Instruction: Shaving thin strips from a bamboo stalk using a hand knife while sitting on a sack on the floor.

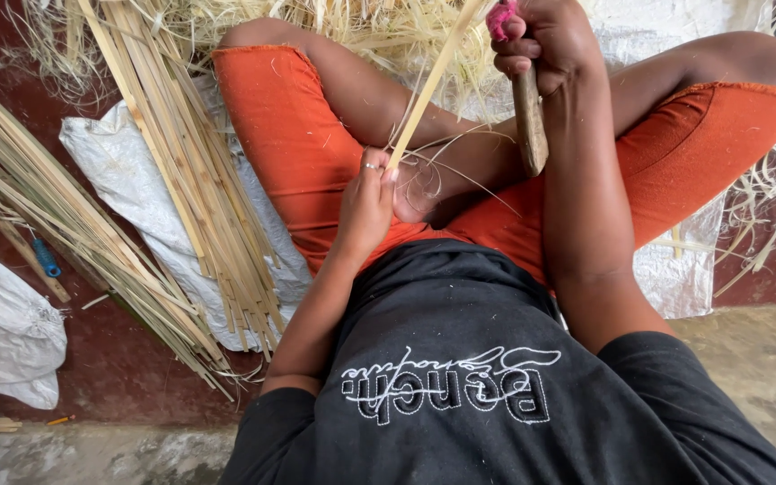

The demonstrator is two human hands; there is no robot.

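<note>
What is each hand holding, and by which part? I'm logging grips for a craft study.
The left hand pinches the bamboo strip at its lower end; the right hand grips the wooden-handled tool near its top.

Floor-level craft workspace: split bamboo strips [181, 171], shavings [379, 31], woven sacks [127, 171].
</note>
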